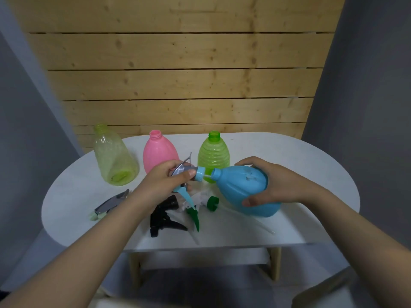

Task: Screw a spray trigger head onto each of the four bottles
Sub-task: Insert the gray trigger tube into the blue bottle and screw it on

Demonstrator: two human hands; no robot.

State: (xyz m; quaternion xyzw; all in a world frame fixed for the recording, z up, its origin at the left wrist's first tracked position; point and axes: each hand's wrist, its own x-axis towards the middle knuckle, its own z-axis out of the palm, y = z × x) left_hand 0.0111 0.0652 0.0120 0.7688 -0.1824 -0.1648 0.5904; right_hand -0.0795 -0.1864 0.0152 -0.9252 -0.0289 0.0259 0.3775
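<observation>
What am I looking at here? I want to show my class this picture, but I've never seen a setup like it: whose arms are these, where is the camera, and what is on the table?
There is no machine: a person wears a camera on their head, so the one picture looks forward and down along their own arms. The left hand grips a grey spray head with a blue collar. The right hand holds a blue bottle tipped sideways, its neck facing that collar; the two are not yet joined. On the white table three open bottles stand upright: a pale yellow-green one, a pink one and a ribbed green one. Loose spray heads lie nearer: grey, black and green-and-white.
</observation>
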